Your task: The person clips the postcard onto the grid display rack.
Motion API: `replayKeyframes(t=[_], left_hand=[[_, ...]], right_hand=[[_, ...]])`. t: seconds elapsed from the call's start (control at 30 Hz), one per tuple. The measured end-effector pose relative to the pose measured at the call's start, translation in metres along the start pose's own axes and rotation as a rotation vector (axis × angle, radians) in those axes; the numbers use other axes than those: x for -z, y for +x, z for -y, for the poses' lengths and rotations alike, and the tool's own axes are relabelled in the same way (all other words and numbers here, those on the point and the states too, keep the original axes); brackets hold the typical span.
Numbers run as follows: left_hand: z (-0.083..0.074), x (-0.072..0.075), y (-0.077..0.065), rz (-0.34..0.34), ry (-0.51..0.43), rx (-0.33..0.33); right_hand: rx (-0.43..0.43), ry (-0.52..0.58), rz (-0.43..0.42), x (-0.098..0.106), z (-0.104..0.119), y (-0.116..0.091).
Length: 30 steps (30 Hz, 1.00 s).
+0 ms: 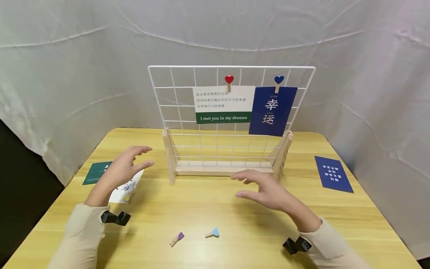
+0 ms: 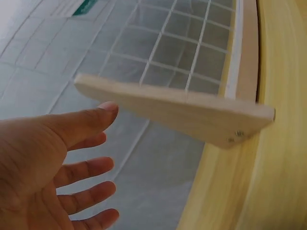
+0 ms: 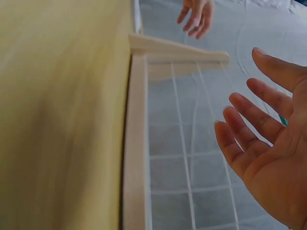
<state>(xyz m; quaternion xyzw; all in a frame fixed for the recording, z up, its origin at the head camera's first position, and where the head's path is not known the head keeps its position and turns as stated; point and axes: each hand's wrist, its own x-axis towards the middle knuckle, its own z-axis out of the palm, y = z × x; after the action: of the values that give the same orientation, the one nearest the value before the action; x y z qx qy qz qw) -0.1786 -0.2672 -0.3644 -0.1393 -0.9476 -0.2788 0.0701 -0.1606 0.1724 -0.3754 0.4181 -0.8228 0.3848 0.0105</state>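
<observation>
My left hand (image 1: 122,168) hovers over the table's left side, fingers relaxed, holding nothing. Below it lie a green card (image 1: 95,173) and a white card (image 1: 129,188), both partly hidden by the hand and arm. My right hand (image 1: 267,188), also holding nothing, is raised in front of the rack's right half. The white wire grid rack (image 1: 215,145) stands on wooden feet. On it hang a white-and-green card (image 1: 223,104) under a red heart clothespin (image 1: 229,83) and a blue card (image 1: 273,112) under a blue heart clothespin (image 1: 278,83).
Near the front of the wooden table (image 1: 201,209) lie a purple heart clothespin (image 1: 177,239) and a light-blue heart clothespin (image 1: 212,233). Another blue card (image 1: 333,174) lies at the right edge. A pale curtain (image 1: 215,33) hangs behind.
</observation>
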Motion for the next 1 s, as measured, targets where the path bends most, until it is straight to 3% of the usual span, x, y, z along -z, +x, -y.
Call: replayKeyframes(t=[0.33,0.73,0.87,1.0], left_hand=[[0.022,-0.003,-0.003,0.117,0.019,0.112],[0.063,0.0,-0.009,0.152,0.042,0.177],[0.076,0.0,-0.009,0.176,0.049,0.214],[0.085,-0.002,-0.012,0.2,0.067,0.248]], right_hand=[[0.025,0.093,0.176,-0.032,-0.004,-0.001],[-0.082,0.206,0.424,-0.063,-0.001,0.003],[-0.099,0.24,0.459,-0.071,-0.001,0.002],[-0.078,0.175,0.466,-0.076,0.0,0.0]])
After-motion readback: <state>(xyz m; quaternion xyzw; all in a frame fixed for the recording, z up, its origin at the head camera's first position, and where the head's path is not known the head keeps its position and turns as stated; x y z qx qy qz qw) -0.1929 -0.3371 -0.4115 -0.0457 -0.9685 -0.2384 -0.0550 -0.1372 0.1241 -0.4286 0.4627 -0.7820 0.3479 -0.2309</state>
